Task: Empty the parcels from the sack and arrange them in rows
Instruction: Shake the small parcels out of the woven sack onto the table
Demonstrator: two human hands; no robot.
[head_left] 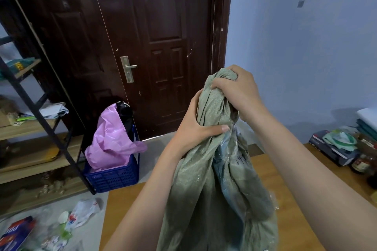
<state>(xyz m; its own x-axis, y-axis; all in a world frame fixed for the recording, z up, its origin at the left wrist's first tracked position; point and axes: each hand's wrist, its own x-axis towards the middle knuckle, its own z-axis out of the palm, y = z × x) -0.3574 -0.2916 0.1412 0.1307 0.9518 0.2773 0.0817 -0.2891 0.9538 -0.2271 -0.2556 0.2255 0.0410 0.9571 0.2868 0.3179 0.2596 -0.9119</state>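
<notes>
Your right hand [236, 91] has its fingers curled tight over the bunched top of the sack [216, 169], just right of frame center, knuckles up. Your left hand [195, 126] sits just below it, thumb pressed across the front of the gathered neck and the other fingers wrapped round the back, so both hands are clamped on the same twisted bit of fabric. The sack's a grey-green woven one, hanging from your grip down to the bottom edge of the frame, with some clear plastic showing at a fold and black handwriting on its right side that I can't read. Can't see any parcels, they're hidden if they're in there. Its lower part is over the wooden table [265, 179] in the lower middle. Further out: a blue crate [114, 177] with a pink bag [112, 138] at lower left, a dark brown door [155, 47] behind, and shelves [30, 128] along the left edge.
</notes>
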